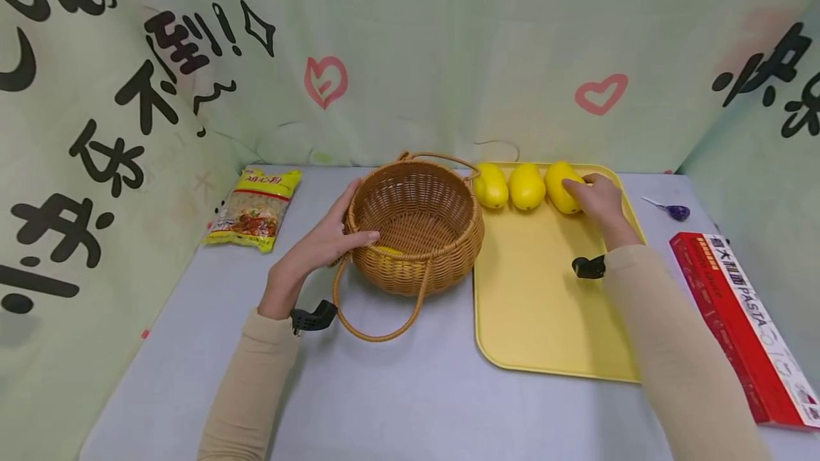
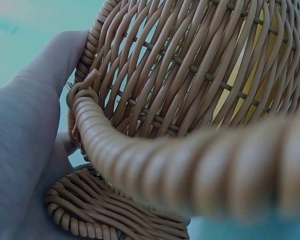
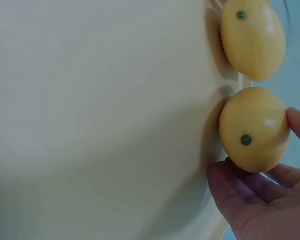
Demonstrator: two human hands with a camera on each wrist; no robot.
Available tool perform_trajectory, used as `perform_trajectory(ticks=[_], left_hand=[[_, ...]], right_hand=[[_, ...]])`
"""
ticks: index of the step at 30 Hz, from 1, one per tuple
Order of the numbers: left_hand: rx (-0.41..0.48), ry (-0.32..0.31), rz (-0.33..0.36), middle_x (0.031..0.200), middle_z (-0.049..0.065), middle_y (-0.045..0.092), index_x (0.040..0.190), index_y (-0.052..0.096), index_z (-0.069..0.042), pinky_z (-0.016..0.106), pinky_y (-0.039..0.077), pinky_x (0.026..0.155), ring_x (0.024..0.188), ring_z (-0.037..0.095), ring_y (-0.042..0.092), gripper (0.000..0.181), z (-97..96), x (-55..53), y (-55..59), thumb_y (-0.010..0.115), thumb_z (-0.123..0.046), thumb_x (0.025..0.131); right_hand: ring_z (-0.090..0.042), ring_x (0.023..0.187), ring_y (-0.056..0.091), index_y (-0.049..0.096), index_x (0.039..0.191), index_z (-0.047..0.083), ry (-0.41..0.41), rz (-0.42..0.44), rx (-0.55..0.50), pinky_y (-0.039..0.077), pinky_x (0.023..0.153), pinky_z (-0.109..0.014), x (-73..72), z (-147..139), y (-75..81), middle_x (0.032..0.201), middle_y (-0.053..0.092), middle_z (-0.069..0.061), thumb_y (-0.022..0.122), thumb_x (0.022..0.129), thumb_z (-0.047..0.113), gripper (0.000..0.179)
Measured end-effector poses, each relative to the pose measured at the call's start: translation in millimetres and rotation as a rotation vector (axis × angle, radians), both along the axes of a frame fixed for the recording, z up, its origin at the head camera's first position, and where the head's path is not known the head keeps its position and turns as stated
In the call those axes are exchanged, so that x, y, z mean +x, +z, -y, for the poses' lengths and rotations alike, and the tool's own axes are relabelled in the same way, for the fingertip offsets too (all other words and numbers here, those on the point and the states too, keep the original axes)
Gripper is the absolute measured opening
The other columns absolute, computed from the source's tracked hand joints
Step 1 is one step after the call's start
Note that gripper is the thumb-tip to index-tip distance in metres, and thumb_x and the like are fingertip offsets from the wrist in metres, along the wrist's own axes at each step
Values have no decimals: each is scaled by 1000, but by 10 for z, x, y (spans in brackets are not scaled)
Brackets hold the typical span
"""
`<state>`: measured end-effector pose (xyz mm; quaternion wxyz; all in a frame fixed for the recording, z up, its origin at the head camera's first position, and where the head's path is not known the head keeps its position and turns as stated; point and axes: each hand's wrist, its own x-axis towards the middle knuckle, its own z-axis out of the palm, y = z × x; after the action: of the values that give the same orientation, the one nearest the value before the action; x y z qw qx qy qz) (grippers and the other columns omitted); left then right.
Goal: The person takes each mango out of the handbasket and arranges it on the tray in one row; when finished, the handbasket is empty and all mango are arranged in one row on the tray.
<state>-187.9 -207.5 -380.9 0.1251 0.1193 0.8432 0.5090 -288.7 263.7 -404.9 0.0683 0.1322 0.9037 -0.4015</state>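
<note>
My left hand grips the left rim of a round wicker basket, thumb over the rim. The basket tilts toward me, one looped handle hanging down in front. In the left wrist view a woven flap lies by the palm. A bit of something yellow shows inside the basket, mostly hidden by the near rim. My right hand holds a yellow lemon between thumb and fingers at the tray's far edge. Two more lemons sit in a row to its left.
The lemons are on a yellow tray right of the basket. At the back left lies a yellow snack bag. A small purple-headed item and a red pasta box lie on the right. Printed curtains enclose the table.
</note>
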Motion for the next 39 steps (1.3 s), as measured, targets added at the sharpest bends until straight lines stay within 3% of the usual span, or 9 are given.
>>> perform_trajectory(ticks=[7,19,31,39], left_hand=[[8,-8,18,169,0,-3,161,-4,-25,55,23,121,156,26,4,101,-36,24,81,69,-27,92],[22,-9,-30,167,-11,-1,159,-1,-39,53,23,122,156,19,5,98,-15,9,-44,70,-38,91],[16,-9,-40,167,-11,-1,158,-1,-42,53,23,122,156,19,5,98,-2,6,-39,70,-42,90],[30,-3,0,168,-9,-3,160,-4,-35,54,23,122,156,20,3,100,-6,5,-12,70,-32,92]], right_hand=[[-46,140,32,23,154,-6,-19,24,6,28,119,-55,0,45,7,156,29,-31,37,99,58,86],[-47,138,32,17,155,-7,28,43,87,27,118,-58,4,66,52,156,27,-32,33,98,63,92],[-51,134,37,28,152,-7,68,-59,172,32,113,-61,4,-3,188,151,35,-34,35,100,56,82],[-50,130,38,34,150,-6,167,-93,173,34,110,-63,5,32,313,148,36,-35,40,102,46,71]])
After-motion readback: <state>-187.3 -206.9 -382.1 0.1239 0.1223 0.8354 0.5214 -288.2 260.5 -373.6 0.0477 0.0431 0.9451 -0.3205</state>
